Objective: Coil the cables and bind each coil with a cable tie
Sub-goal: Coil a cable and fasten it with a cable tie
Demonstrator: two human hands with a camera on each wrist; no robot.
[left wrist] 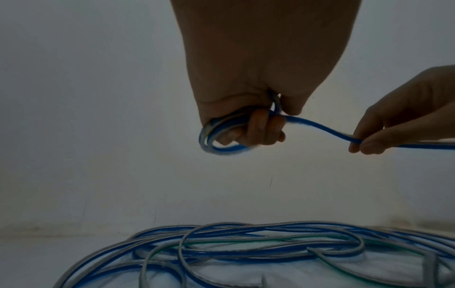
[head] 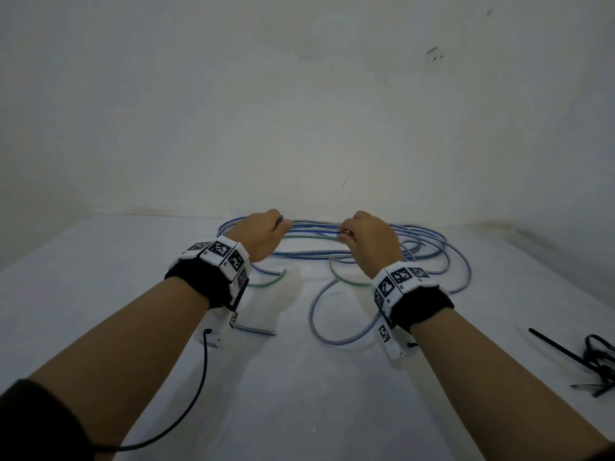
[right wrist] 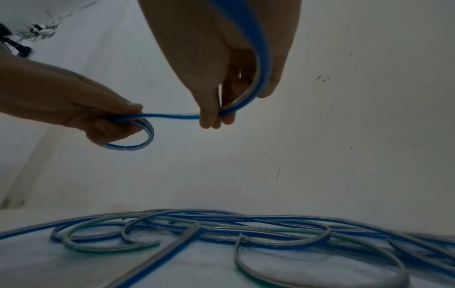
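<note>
A blue-and-clear flat cable [left wrist: 320, 129] stretches between my two hands above the white table [head: 299, 377]. My left hand [head: 266, 232] grips a small coil [left wrist: 216, 136] of this cable, with the fingers curled through its loops. The same coil [right wrist: 138, 136] shows in the right wrist view. My right hand [head: 362, 236] pinches the cable [right wrist: 172, 116] a short way along; from there it runs back across the palm. A loose tangle of blue and green-edged cables [head: 382, 247] lies on the table under both hands. Black cable ties [head: 595, 364] lie at the right edge.
A white wall [head: 299, 111] rises just behind the cable pile. A loose loop of cable [head: 332, 324] lies between my forearms. A black cord [head: 199, 387] hangs from my left wrist camera.
</note>
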